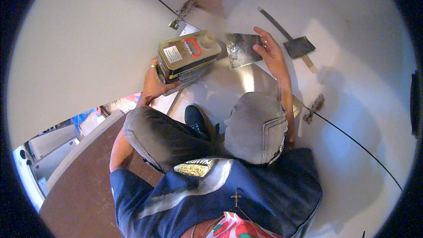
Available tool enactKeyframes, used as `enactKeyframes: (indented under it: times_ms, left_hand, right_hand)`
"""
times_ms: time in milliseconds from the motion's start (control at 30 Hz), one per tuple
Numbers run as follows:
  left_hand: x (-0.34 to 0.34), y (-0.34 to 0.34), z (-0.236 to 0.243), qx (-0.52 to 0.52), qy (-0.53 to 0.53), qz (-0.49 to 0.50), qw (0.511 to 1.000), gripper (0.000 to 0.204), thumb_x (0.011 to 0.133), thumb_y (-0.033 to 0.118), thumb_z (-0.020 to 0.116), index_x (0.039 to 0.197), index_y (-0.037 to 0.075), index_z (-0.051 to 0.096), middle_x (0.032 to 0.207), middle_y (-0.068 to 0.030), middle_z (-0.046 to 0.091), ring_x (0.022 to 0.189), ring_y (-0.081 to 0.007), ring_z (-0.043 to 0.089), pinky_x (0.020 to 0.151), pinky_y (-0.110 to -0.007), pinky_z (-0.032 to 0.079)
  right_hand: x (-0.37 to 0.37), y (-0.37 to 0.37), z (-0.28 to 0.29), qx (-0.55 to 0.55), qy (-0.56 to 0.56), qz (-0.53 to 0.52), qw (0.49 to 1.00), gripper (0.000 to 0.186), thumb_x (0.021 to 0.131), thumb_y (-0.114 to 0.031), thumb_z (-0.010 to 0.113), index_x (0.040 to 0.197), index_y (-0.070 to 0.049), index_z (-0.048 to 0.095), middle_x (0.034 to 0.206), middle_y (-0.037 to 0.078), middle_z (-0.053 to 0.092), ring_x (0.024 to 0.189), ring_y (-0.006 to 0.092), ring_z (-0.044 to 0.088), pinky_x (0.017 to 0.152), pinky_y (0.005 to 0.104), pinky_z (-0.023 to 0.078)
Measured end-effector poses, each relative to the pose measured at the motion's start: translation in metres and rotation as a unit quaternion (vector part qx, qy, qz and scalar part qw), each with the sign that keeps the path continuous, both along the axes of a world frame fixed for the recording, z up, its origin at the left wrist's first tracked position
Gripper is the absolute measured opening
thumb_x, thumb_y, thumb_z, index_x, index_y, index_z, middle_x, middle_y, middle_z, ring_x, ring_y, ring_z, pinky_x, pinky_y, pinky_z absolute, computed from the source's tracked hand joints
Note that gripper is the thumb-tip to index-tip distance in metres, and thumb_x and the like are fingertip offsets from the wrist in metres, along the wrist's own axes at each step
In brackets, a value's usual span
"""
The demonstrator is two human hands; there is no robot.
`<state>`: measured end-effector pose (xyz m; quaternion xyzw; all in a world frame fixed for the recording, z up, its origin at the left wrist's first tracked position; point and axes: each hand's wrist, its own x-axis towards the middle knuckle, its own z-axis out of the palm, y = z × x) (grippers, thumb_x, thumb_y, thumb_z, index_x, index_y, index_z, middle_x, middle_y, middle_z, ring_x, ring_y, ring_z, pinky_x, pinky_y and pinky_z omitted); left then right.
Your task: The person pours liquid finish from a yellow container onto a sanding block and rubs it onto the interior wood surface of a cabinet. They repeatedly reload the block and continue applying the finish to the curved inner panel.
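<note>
My left hand (pixel 154 81) grips the lower left side of a boxy can (pixel 189 57). The can has a tan top, dark sides, a red carrying handle, a white label and a round spout at its far right corner. Just right of that spout, my right hand (pixel 271 53) holds a dark, glossy square sheet (pixel 242 49) by its right edge. The thumb lies on the sheet's face and the other fingers are partly behind it. I cannot tell what the sheet is made of. Can and sheet look apart.
Right of my right hand, a dark rectangular block (pixel 299 47) and a long thin strip (pixel 274 22) lie on the pale surface. Metal hinges (pixel 314 108) sit along a dark seam. My bent knees (pixel 255 128) are close below the hands, and a brown panel (pixel 88 172) is at lower left.
</note>
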<state>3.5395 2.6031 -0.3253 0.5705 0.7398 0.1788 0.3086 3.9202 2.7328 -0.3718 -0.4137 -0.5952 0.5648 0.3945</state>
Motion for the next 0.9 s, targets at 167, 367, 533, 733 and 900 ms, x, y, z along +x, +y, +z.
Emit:
enactKeyframes:
  times_ms: [167,367,533,733,900]
  left_hand:
    - [-0.001,0.007,0.017,-0.039,0.033,-0.036,0.998,0.095,0.056,0.024,0.095,0.135,0.006,0.044,0.116,-0.0204,0.067,0.109,-0.0356,0.067,0.097,-0.043,0.051]
    - [-0.005,0.012,0.04,-0.098,0.113,-0.113,0.982,0.095,0.056,0.032,0.091,0.134,0.003,0.046,0.111,-0.025,0.068,0.104,-0.0414,0.067,0.095,-0.044,0.052]
    - [-0.008,0.015,0.052,-0.15,0.137,-0.119,0.972,0.096,0.056,0.035,0.09,0.133,0.001,0.044,0.109,-0.0269,0.067,0.103,-0.0434,0.067,0.093,-0.046,0.052]
    - [-0.013,0.01,0.068,-0.189,0.166,-0.118,0.961,0.097,0.055,0.036,0.089,0.132,0.0,0.044,0.108,-0.0278,0.067,0.103,-0.0442,0.067,0.093,-0.046,0.053]
    - [-0.015,0.009,0.072,-0.208,0.183,-0.123,0.953,0.097,0.055,0.037,0.089,0.133,-0.001,0.044,0.111,-0.0279,0.066,0.105,-0.0438,0.066,0.095,-0.046,0.052]
  right_hand:
    - [0.004,0.003,-0.042,-0.058,-0.003,0.008,0.998,0.041,0.097,-0.015,0.065,0.134,-0.002,0.055,0.11,0.0,0.063,0.097,0.0095,0.055,0.087,0.0252,0.045]
    - [-0.022,0.0,-0.101,-0.008,-0.122,-0.006,0.992,0.034,0.099,-0.021,0.062,0.125,-0.001,0.055,0.103,0.005,0.063,0.093,0.0119,0.057,0.081,0.0283,0.048]
    - [-0.048,-0.013,-0.139,-0.012,-0.135,0.033,0.99,0.037,0.101,-0.025,0.059,0.127,0.0,0.052,0.101,0.01,0.063,0.084,0.0165,0.06,0.068,0.0316,0.053]
    - [-0.07,-0.027,-0.141,-0.005,-0.136,0.072,0.988,0.042,0.101,-0.026,0.057,0.133,0.0,0.05,0.109,0.013,0.061,0.086,0.0202,0.063,0.066,0.0329,0.056]
    - [-0.077,-0.031,-0.121,-0.133,-0.079,0.089,0.984,0.046,0.102,-0.028,0.057,0.138,-0.002,0.048,0.124,0.016,0.058,0.099,0.0209,0.063,0.067,0.0327,0.056]
